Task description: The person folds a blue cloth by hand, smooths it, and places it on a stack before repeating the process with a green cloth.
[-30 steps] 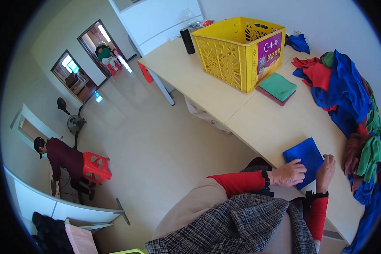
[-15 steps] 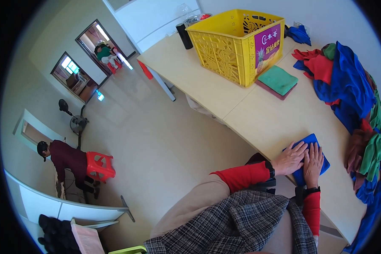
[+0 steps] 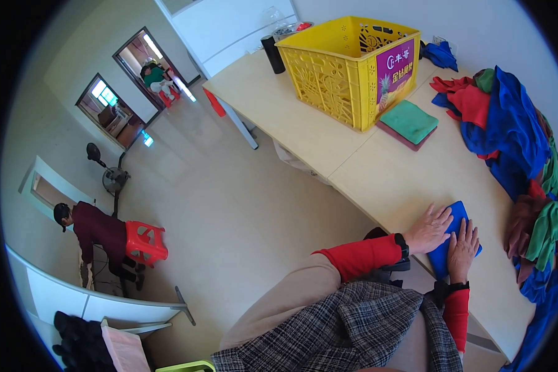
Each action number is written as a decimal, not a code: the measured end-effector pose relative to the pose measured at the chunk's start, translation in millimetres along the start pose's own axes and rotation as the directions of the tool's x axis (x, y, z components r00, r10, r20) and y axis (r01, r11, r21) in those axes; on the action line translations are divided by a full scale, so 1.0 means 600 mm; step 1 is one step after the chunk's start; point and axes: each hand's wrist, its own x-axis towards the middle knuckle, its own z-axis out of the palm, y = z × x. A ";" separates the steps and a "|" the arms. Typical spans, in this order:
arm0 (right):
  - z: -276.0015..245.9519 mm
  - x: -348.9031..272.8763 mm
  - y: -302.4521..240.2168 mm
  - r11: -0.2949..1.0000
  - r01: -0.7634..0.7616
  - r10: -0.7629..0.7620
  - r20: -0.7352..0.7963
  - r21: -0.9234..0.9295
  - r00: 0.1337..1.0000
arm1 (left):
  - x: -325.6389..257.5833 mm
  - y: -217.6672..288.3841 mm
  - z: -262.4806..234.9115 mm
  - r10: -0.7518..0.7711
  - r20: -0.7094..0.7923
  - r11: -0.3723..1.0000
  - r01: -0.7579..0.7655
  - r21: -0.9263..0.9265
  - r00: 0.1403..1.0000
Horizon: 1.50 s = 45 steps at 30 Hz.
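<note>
Pressing palm-down, the left hand [image 3: 429,230] lies across the left side of the folded blue cloth [image 3: 440,259], fingers straight and slightly parted; the right hand [image 3: 463,251] lies flat on its right side, fingers likewise extended. The cloth sits by the near edge of the pale surface [image 3: 378,170], its lower corner close to that edge; I cannot tell whether it overhangs. Away from the person, a broad stretch of surface separates it from the green-topped stack [image 3: 410,120], which lies just beside the yellow crate [image 3: 328,84]. To the right, a narrower strip separates it from the heap of cloths [image 3: 511,130] lining the far side.
</note>
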 end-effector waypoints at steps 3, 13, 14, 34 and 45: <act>0.020 0.002 0.013 0.999 0.033 -0.033 -0.023 -0.023 0.999 | 0.029 0.024 -0.020 0.093 0.029 0.988 -0.089 -0.127 0.995; 0.019 0.004 0.008 1.000 0.029 -0.029 -0.043 0.008 0.999 | 0.058 -0.003 0.008 0.078 0.105 0.975 -0.054 -0.217 0.991; 0.016 0.003 0.008 1.000 0.018 -0.017 -0.045 0.017 0.999 | 0.059 -0.003 0.008 0.069 0.111 0.977 -0.045 -0.211 0.991; -0.005 -0.022 0.011 0.999 -0.034 0.034 -0.043 0.019 0.998 | -0.029 -0.069 -0.010 -0.152 -0.020 0.982 0.148 -0.118 0.988; -0.018 -0.048 -0.025 1.000 -0.017 0.017 -0.034 0.014 0.999 | -0.199 -0.022 -0.083 -0.242 0.088 0.875 0.256 -0.411 0.966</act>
